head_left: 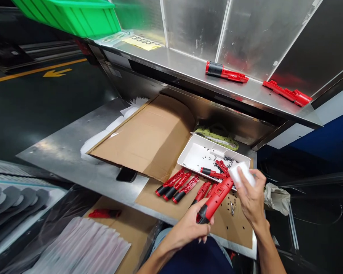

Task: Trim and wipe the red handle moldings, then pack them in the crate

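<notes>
My left hand (188,227) is wrapped round the black lower end of a red and black plastic tool housing (219,197), held at a slant above the table. In my right hand (251,198) is a folded white cloth or paper wipe (241,174), gripped at the far upper end of that housing. Whether the wipe touches the housing is hard to make out. Behind both hands a white tray (192,153) holds small black pieces and red housings. Several more red and black housings (175,185) lie side by side on the cardboard to the left.
A large cardboard sheet (148,137) leans left of the tray. A dark phone (126,174) lies under its edge. Two red parts rest on the metal shelf (183,62), with a green bin (74,17) at its left end. Wrapped pieces (82,247) fill the lower left.
</notes>
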Tool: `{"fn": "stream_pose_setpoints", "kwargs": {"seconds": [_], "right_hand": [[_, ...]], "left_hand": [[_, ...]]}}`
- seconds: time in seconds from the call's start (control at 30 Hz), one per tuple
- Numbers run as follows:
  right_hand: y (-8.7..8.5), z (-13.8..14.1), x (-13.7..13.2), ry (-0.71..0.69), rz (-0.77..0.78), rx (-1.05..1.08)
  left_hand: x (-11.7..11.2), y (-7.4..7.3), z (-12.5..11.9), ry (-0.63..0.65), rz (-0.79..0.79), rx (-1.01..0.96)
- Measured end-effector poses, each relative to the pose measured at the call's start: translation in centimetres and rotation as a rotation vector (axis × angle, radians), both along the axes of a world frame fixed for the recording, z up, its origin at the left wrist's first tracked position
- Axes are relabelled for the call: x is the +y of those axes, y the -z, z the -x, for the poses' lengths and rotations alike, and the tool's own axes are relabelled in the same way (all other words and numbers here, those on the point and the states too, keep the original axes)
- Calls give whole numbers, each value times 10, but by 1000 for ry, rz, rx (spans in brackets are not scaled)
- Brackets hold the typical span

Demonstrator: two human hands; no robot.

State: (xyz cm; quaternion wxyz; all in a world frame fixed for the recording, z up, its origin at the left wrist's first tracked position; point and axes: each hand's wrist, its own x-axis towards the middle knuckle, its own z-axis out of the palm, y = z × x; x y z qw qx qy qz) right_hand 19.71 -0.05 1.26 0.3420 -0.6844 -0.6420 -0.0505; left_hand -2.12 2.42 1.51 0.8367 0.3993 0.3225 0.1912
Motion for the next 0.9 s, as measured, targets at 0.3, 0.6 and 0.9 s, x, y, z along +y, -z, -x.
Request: {"fn": "stream_pose_setpoints", "kwargs": {"seconds": [0.3,0.6,0.9], "right_hand": [[5,57,-34,-108,-137,90],[11,41,-26,-147,-201,76],[-10,24,-17,-71,-184,-31]], "left_hand": [[-3,3,-13,-224,-328,242],[-5,5,-5,-154,-265,156],[-3,-4,2,-69,-315,219]]}}
